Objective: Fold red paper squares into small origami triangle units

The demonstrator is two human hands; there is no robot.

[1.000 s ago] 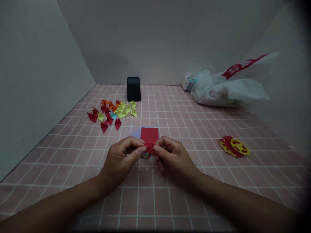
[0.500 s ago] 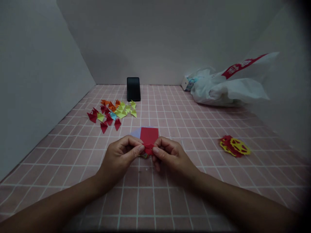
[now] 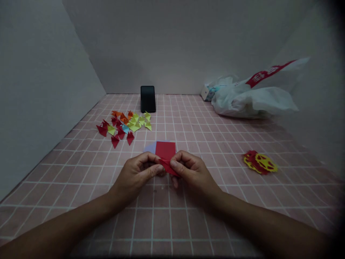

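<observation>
A small piece of folded red paper (image 3: 167, 167) is held between my two hands, just above the tabletop. My left hand (image 3: 141, 171) pinches its left end between thumb and forefinger. On the other side, my right hand (image 3: 188, 171) grips the paper with the thumb on top; the curled fingers hide part of it. Right behind lies a flat square of red paper (image 3: 165, 149), and a pale purple sheet (image 3: 151, 147) shows from under its left side.
Several folded paper cranes (image 3: 121, 126) in red, orange, yellow and blue lie at the back left. A black phone (image 3: 148, 99) leans behind them. Red and yellow cut-outs (image 3: 260, 162) rest at the right. A white plastic bag (image 3: 248, 100) and a small box (image 3: 207, 92) are back right.
The folded red paper has turned in my fingers, and a pointed flap now shows toward the lower right. Both hands stay in nearly the same place.
</observation>
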